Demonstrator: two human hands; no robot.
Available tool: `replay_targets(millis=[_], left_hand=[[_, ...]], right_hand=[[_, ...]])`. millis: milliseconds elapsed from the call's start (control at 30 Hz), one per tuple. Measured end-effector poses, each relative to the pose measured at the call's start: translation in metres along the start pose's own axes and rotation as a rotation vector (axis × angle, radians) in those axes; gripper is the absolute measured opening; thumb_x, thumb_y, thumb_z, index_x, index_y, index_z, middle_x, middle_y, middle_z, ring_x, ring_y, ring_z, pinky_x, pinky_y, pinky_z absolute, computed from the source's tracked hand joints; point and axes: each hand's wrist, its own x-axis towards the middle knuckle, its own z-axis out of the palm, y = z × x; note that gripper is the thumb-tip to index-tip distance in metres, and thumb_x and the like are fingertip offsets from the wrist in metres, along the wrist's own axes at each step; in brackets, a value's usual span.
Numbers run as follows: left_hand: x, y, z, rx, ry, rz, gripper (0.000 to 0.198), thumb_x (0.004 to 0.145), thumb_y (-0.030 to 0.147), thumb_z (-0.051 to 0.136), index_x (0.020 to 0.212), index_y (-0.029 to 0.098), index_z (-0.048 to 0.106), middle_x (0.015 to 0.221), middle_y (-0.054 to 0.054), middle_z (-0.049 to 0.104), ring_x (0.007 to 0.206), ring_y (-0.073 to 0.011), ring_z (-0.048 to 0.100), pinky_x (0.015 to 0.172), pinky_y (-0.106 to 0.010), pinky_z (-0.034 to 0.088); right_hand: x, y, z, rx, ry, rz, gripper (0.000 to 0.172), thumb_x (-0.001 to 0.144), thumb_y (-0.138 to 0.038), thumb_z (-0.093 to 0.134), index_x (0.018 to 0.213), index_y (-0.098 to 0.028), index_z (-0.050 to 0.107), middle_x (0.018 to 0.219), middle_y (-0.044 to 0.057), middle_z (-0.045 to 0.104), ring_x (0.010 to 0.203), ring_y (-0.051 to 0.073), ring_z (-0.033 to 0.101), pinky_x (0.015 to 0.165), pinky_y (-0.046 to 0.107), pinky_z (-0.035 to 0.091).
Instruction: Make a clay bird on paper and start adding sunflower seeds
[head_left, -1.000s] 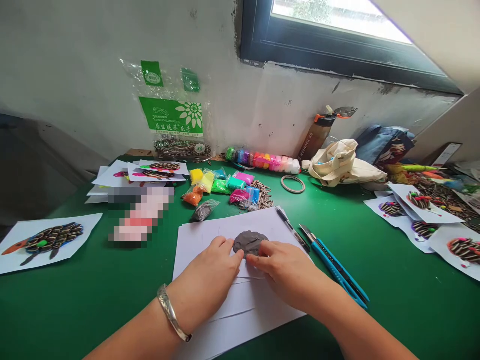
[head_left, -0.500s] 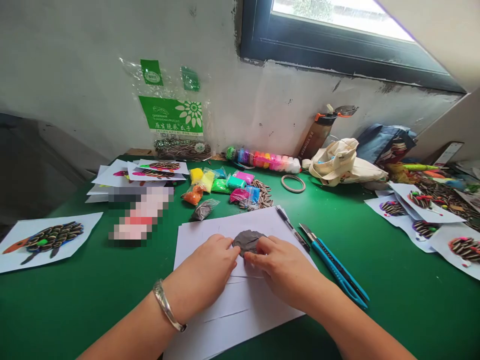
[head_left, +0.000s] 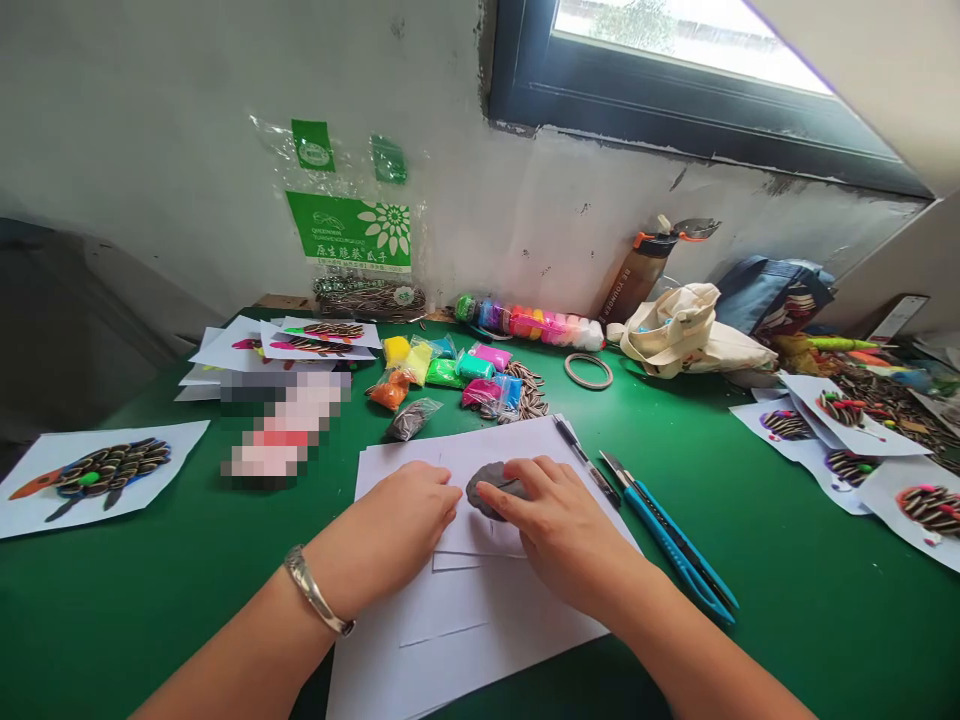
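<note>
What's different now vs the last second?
Left hand let go of the grey clay and drew back to the left, leaving a small gap. Right hand shifted forward and left, its fingers now over more of the clay. Unchanged: clay on the white paper, pen and blue cutter at the right.

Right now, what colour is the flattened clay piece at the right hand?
The clay piece is dark grey, seen best in the head view.
</note>
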Motion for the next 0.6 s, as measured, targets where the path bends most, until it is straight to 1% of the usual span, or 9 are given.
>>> replay_targets(millis=[100,200,333,500,600], left_hand=[[-0.001,0.0,0.003,0.023,0.009,0.004,0.026,0.095,0.012,0.042,0.081,0.016,0.064,0.085,-0.006,0.059,0.083,-0.0206,0.054,0.068,-0.03,0.044],[-0.003,0.001,0.008,0.032,0.026,0.002,0.025,0.094,0.012,0.044,0.08,0.016,0.064,0.085,-0.007,0.058,0.085,-0.0216,0.053,0.068,-0.031,0.044],[-0.003,0.003,0.011,0.061,0.052,0.028,0.024,0.094,0.013,0.045,0.08,0.015,0.063,0.085,-0.007,0.058,0.087,-0.0225,0.053,0.072,-0.032,0.045],[-0.002,0.005,0.01,0.077,0.052,0.027,0.026,0.095,0.012,0.043,0.08,0.015,0.064,0.085,-0.009,0.058,0.087,-0.0233,0.053,0.072,-0.033,0.045],[-0.001,0.004,0.011,0.072,0.066,0.033,0.024,0.095,0.012,0.043,0.084,0.014,0.065,0.087,-0.009,0.058,0.089,-0.0238,0.054,0.075,-0.034,0.046]], right_hand=[[0.006,-0.004,0.0,-0.045,-0.027,-0.011,0.048,0.087,-0.007,0.05,0.127,-0.032,0.057,0.124,0.008,0.056,0.107,0.026,0.047,0.088,0.04,0.034],[0.011,-0.006,0.004,-0.057,-0.069,-0.01,0.041,0.09,-0.013,0.052,0.127,-0.032,0.057,0.125,0.009,0.057,0.11,0.027,0.047,0.09,0.042,0.033],[0.013,-0.006,0.007,-0.07,-0.075,0.003,0.036,0.092,-0.017,0.052,0.125,-0.032,0.059,0.129,0.009,0.056,0.114,0.028,0.046,0.092,0.044,0.032],[0.016,-0.008,0.004,-0.069,-0.096,0.026,0.035,0.092,-0.018,0.05,0.124,-0.032,0.06,0.135,0.008,0.053,0.119,0.028,0.044,0.096,0.045,0.031],[0.017,-0.007,0.002,-0.069,-0.083,0.045,0.036,0.092,-0.019,0.051,0.124,-0.031,0.06,0.142,0.008,0.047,0.123,0.029,0.041,0.1,0.047,0.029]])
